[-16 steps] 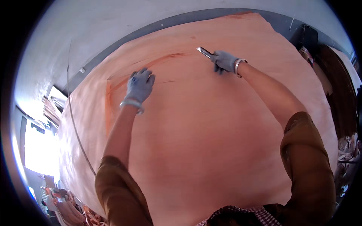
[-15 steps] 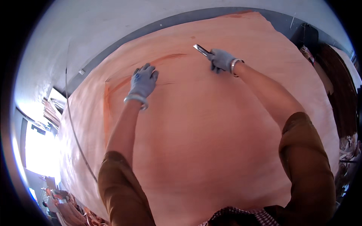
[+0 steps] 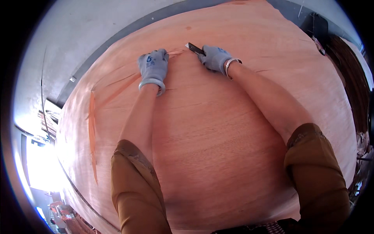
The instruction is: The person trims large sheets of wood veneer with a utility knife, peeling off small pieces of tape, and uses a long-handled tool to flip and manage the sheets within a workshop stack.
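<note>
"Sheet [image 3: 218,113] first: reddish, wood-grained, spread wide beneath both arms. What could spoil it?"

"See the long orange strip [image 3: 120,90] leading up to the left hand [image 3: 154,64]? If it's a tear, a careless tug could run it along the grain into sound wood."

"And the knife [image 3: 194,48]?"

"Clasped in the right hand [image 3: 215,58], gloved fingers wrapped round its dark handle, the pale tip slanting up and leftward above the sheet's far part. I can't tell whether it touches. Pressing too hard could make the cut wander."

"The other hand's near that tip."

"My main fear: one slip leftward could nick it. Its fingers curl down beside a ragged patch [image 3: 176,52]; whether they pinch anything, I can't tell."

"Further out?"

"The metal bangle [image 3: 229,68] on the right wrist might snag a raised splinter."
</note>
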The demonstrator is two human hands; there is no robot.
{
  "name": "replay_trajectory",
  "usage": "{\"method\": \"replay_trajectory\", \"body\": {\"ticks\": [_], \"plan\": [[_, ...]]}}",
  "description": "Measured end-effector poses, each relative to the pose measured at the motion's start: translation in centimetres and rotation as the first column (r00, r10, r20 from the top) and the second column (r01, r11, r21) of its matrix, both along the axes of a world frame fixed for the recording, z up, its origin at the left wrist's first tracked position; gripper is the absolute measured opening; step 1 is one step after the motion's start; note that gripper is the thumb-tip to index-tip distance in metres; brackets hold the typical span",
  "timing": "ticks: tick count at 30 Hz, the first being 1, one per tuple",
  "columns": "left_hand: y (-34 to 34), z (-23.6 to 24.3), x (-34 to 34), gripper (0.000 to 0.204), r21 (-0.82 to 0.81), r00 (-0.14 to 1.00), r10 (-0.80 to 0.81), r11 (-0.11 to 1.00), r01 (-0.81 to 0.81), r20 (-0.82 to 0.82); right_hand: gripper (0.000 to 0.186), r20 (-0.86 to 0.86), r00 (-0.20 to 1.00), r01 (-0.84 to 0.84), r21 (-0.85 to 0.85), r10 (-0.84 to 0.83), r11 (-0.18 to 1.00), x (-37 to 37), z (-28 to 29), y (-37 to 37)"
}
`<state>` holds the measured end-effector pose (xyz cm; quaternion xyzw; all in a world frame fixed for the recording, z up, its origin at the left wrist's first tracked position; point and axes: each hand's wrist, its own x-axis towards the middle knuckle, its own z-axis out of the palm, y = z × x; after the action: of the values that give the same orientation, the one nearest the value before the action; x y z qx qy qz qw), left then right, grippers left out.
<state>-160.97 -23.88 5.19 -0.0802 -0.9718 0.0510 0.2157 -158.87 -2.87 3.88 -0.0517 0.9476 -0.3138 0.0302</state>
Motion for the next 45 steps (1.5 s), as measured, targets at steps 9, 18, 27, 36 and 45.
{"method": "replay_trajectory", "body": {"ticks": [9,18,27,36,45], "plan": [[1.0,-0.8,-0.3,0.033,0.177,0.991,-0.131,0.976,0.125,0.025,0.026,-0.020,0.998,-0.057,0.101,0.059,0.993,-0.2,0.4,0.2],[0.5,-0.4,-1.4,0.029,0.502,0.984,-0.093,0.865,0.004,0.154,0.030,0.035,0.999,-0.037,0.099,0.033,0.994,0.6,1.0,-0.2],[2.1,-0.7,2.1,0.017,-0.042,0.962,-0.226,0.971,0.235,0.151,0.030,-0.066,0.996,-0.039,0.177,0.052,0.984,0.1,0.2,-0.3],[0.6,-2.5,1.3,0.020,0.351,0.997,-0.079,0.933,0.079,-0.015,0.028,-0.133,0.991,0.013,0.090,-0.001,0.996,-0.5,-1.3,-0.4],[-0.5,-0.9,-0.9,0.027,0.278,0.985,0.171,0.947,-0.164,0.000,0.028,0.059,0.998,0.036,-0.221,-0.024,0.974,0.5,-0.7,-0.2]]}}
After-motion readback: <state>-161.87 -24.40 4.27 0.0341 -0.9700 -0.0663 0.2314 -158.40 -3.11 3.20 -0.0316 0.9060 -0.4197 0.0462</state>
